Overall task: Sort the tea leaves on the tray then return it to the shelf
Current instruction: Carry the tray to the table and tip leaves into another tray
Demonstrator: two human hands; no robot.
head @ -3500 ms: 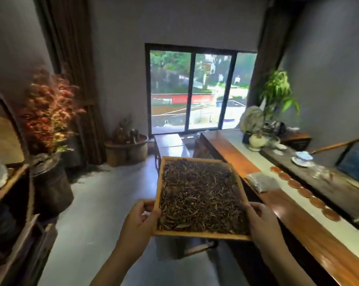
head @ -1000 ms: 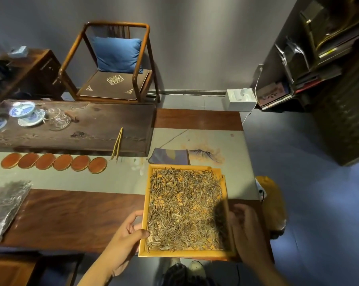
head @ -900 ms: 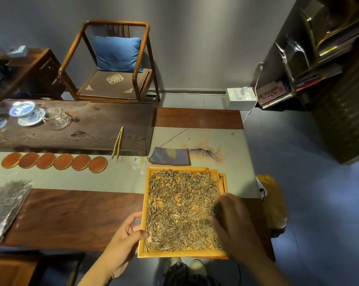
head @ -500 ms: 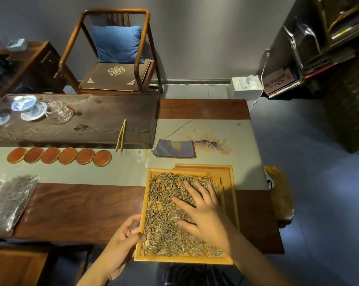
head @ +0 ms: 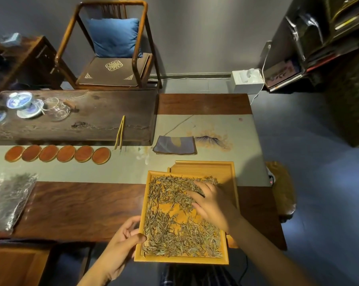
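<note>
Right now our left hand [head: 121, 242] grips the near-left edge of the tray [head: 181, 260], thumb hooked over the rim, fingers curled underneath. Our right hand [head: 212, 203] lies on the tea leaves [head: 174, 228] w/ fingers straight and spread apart, palm down, pressing on the far-right part of the pile; it holds nothing. The tray sits at the near edge of the surface [head: 75, 209], its near end overhanging toward us. Leaves cover most of it, w/ a bare orange patch approx. mid-tray beside the right hand. A second tray [head: 203, 168] lies under the first, its far end and right side showing beyond it.

Further off on the surface: six round coasters [head: 58, 156] in a row to the left, a folded cloth [head: 174, 145] just beyond the trays, wooden tongs [head: 120, 132] leaning off a dark slab [head: 92, 112], and a clear bag of leaves [head: 8, 199] at far left. A chair w/ blue cushion [head: 114, 38] stands behind. A shelf [head: 319, 38] w/ books etc. is at upper right, well apart from the tray.
</note>
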